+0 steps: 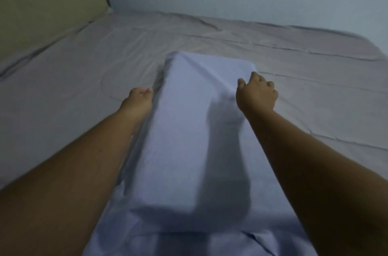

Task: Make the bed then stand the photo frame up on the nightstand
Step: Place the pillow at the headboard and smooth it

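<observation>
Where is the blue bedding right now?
In the head view, the blue bedding lies centre frame on the grey bed sheet, running away from the camera. The left hand and right hand grip its far end on either side.

Both arms reach out over the bed (84, 62), which is covered in wrinkled lilac fabric. The left hand (141, 96) and right hand (257, 94), fingers curled, grip opposite side edges of a folded blue sheet (189, 119) near its far end. A headboard (42, 4) stands at far left.
</observation>
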